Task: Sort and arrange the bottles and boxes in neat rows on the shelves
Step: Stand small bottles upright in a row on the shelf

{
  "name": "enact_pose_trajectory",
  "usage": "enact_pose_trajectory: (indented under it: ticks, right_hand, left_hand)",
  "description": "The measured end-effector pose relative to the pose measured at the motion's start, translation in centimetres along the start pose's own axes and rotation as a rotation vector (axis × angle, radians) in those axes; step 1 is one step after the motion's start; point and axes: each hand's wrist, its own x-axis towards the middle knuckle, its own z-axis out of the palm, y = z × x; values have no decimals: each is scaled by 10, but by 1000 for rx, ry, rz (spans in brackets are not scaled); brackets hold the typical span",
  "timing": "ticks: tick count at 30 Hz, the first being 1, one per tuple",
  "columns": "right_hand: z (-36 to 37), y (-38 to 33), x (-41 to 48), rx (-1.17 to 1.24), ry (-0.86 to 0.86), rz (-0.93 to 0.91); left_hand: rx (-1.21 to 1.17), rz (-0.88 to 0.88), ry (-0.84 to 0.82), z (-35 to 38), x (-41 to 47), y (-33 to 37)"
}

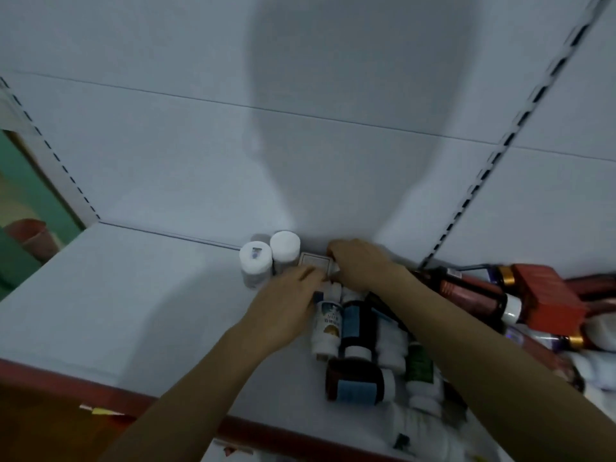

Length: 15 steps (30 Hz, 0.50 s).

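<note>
Two white bottles (256, 261) (285, 246) stand upright side by side against the back wall of the white shelf (133, 295). Right of them a small white box (315, 262) stands by the wall. My right hand (358, 263) grips its right side with curled fingers. My left hand (288, 305) reaches to its front, fingertips touching the box; the blur hides how they lie. Below the hands lie several bottles on their sides, among them a white one (328, 325) and dark ones with blue labels (355, 383).
A heap of red and dark bottles and a red box (546, 298) crowds the shelf's right side. A red strip (60, 378) edges the shelf front. Slotted uprights (493, 161) run up the back wall. A green wall (20, 195) shows at far left.
</note>
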Motion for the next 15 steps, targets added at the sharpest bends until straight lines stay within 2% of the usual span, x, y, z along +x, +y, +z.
enact_pose_trajectory:
  ticks: [2, 7, 10, 12, 15]
  right_hand:
    - [0, -3, 2, -11, 2, 1]
    - [-4, -7, -4, -5, 58, -22]
    - [-19, -2, -22, 73, 193, -8]
    - [-29, 5, -39, 174, 356, 5]
    - [-36, 22, -73, 445, 567, 47]
  left_hand:
    - [96, 48, -54, 11, -1, -8]
    - [169, 32, -27, 18, 0, -13]
    - [131, 19, -19, 14, -3, -13]
    - [10, -41, 33, 3, -5, -11]
    - [-354, -200, 245, -20, 2, 11]
